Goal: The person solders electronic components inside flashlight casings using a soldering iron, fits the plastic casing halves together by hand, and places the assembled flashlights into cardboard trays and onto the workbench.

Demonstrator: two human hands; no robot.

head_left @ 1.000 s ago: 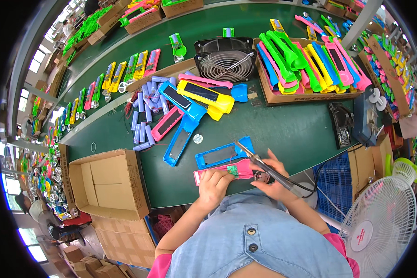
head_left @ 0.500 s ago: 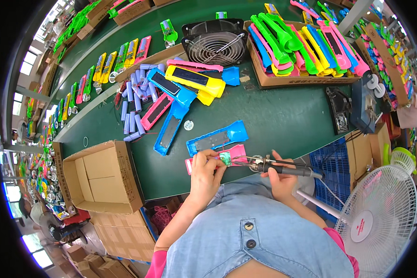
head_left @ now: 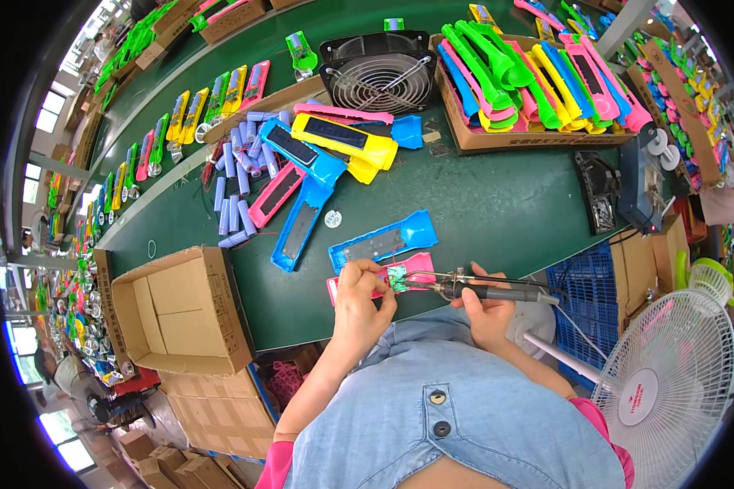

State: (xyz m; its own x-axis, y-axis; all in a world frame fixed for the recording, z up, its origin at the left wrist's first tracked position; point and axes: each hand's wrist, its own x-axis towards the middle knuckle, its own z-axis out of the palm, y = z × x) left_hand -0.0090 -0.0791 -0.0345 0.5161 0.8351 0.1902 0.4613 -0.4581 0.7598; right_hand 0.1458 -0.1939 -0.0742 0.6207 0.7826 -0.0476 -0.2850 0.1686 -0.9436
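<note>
Left-hand fingers (head_left: 356, 279) curled over pink casing (head_left: 421, 264), green board (head_left: 398, 276) at tips — pinch unclear — right hand (head_left: 488, 314) gripping soldering iron (head_left: 504, 294)

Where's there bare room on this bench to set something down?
Mainly the green tabletop between the nearest blue casing and filled carton; a smaller patch lies between the open carton and nearest pink casing. Crowded: around the purple cells and black fan.

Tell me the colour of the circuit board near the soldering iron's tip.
The circuit board is green, showing best in the head view.
</note>
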